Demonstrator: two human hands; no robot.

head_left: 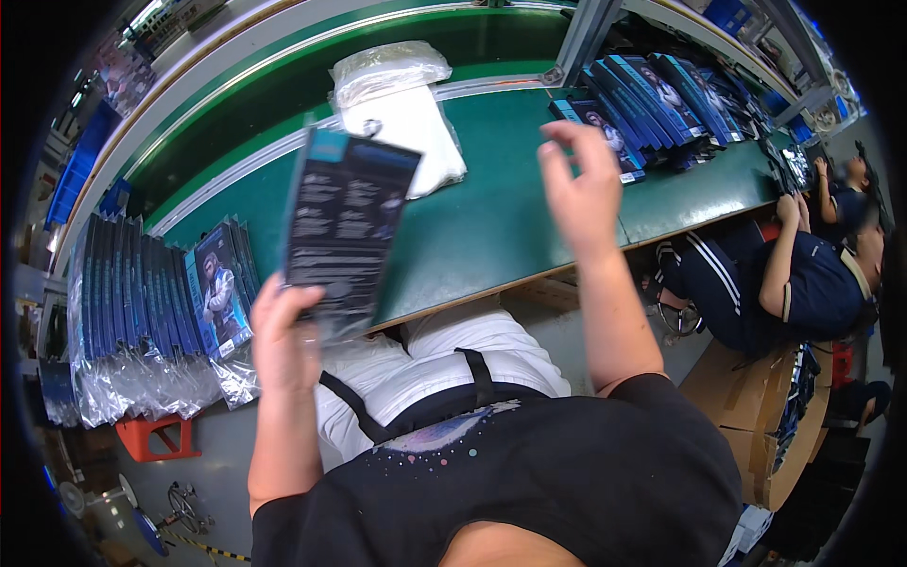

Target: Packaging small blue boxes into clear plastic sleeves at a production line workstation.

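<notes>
Dark blue printed packaging card in a clear sleeve is standing upright in the centre-left of the frame, gripped at its lower edge by the left hand. The right hand is hovering right of centre with fingers loosely spread, grasping nothing. Behind both, a green worktop is stretching across the upper half of the frame. A stack of white plastic bags is lying on it at upper centre. Rows of matching blue packages are standing at far left and lying at upper right. Another person is sitting at the right edge.
</notes>
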